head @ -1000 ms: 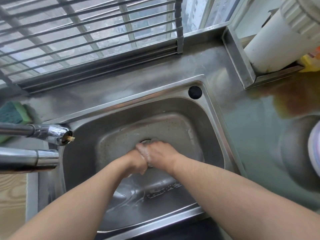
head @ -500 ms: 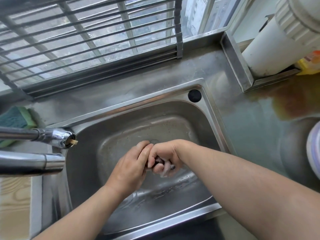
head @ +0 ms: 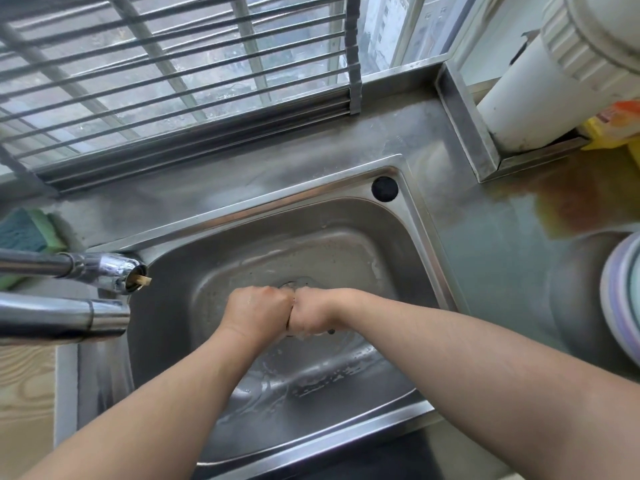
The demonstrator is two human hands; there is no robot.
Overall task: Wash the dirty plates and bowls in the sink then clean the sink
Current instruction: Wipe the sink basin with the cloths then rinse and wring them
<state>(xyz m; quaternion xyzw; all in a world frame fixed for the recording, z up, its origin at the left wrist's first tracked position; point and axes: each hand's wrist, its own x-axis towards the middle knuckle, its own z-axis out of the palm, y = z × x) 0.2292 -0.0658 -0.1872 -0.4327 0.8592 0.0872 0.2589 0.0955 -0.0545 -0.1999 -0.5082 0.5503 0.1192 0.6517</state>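
Note:
The steel sink is wet, with soapy water pooled along its near side. Both my hands are low over the drain. My left hand is curled into a fist, knuckles pressed against my right hand, which is also curled tight. Together they squeeze a small dark scrubber; only a bit of it shows under my right hand. Washed plates and bowls stand stacked on the counter at the far right edge of view.
Two chrome faucet spouts reach in from the left over the sink's corner. A green-blue sponge lies behind them. A metal rack leans at the window. A white cylinder, a yellow bottle and a brown stain are at right.
My left hand went from flat fingers against the right hand to a tight fist beside it. Both hands shifted slightly back toward the drain.

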